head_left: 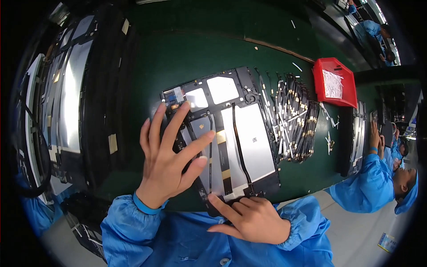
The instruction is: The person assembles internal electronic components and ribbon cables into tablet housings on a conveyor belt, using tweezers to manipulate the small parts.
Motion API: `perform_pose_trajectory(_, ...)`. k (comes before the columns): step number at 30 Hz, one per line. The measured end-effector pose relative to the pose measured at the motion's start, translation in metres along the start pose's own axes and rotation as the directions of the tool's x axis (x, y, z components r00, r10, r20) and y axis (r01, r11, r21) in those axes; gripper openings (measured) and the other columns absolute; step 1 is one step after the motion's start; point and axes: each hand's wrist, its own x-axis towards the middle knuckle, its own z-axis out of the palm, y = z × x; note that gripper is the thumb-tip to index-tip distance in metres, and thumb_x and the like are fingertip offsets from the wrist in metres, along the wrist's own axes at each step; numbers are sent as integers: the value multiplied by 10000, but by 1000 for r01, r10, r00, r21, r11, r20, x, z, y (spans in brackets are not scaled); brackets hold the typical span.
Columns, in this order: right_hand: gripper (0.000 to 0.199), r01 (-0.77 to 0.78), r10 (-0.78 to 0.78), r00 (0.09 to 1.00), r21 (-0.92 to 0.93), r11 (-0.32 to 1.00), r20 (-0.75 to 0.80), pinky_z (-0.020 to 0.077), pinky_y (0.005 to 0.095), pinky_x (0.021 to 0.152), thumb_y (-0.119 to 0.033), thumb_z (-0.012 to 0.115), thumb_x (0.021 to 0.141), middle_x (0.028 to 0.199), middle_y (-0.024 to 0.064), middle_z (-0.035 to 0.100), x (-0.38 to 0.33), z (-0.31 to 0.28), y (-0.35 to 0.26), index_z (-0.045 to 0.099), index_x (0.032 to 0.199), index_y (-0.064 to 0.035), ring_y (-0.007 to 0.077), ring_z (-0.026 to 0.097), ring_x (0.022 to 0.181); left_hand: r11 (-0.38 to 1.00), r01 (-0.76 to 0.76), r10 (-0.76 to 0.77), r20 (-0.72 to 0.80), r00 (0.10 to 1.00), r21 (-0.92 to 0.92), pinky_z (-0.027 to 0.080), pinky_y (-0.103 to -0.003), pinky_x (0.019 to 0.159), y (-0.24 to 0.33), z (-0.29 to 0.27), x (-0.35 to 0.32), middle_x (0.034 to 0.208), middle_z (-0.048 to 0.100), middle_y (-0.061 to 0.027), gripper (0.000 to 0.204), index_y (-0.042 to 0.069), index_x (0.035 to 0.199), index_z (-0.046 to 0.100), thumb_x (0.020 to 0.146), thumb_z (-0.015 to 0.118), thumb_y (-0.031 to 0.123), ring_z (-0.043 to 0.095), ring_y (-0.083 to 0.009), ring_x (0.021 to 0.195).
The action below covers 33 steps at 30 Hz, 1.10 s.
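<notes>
An opened tablet assembly (262,147) with silver panels and a black frame lies tilted on the green table before me. Two thin black cables run down its length, the left one (211,153) partly under my fingers. My left hand (167,160) is spread over the tablet's left side, fingertips near a small blue-and-silver connector area (175,95) at the upper left corner. At the near edge, my right hand (253,218) stretches its index finger onto the lower left corner, by the cable's end. Its other fingers are loosely bent, with nothing visible in them.
Right of the tablet lies a pile of black cable strips (296,118). Beyond it stands a red bin (347,89) holding white strips. Racked tablet parts (73,93) stand at the left, more (357,138) at the right. A co-worker in blue (367,182) sits to the right.
</notes>
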Motion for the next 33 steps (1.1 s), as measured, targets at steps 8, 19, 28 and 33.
perform_pose_trajectory(8, 644, -40, 44, 991, 32, 999, -127, 416, 277, 470, -483, 629, 790, 535, 36, 476, 9, -1, 4, 524, 1243, -37, 169, 506, 469, 921, 124, -162, -72, 984, -369, 117, -550, 1060, 17, 6, -12, 1464, 136, -226, 582, 181, 1260, 532, 712, 704, 272, 98, -448, 1340)
perform_pose_trajectory(19, 505, -363, 360, 773, 100, 926, -522, 465, 359, 480, -372, 711, 749, 762, 97, 521, -4, -24, 40, 580, 1064, 0, 267, 580, 546, 722, 186, -380, -158, 912, -666, 148, -433, 1096, 37, 18, -24, 1470, 118, -192, 776, 66, 1414, 222, 787, 674, 136, 129, -355, 1364)
perform_pose_trajectory(28, 469, -370, 518, 741, 383, 846, -427, 442, 276, 602, -264, 752, 737, 940, 78, 531, -12, -25, 58, 624, 1104, -2, 161, 532, 654, 304, -39, -588, -220, 778, -952, 124, -370, 1101, 76, 37, -31, 1470, 155, -187, 669, 7, 1433, 90, 874, 457, 41, 173, -285, 1365)
perform_pose_trajectory(33, 480, -141, 528, 812, 794, 591, -249, 363, 194, 593, -98, 692, 790, 824, 2, 550, -8, -42, 64, 545, 1245, -54, 52, 455, 671, 108, -252, -656, -259, 708, -962, 144, -385, 1106, 78, 13, -18, 1461, 192, -193, 673, 36, 1442, 84, 882, 424, 190, 205, -305, 1352)
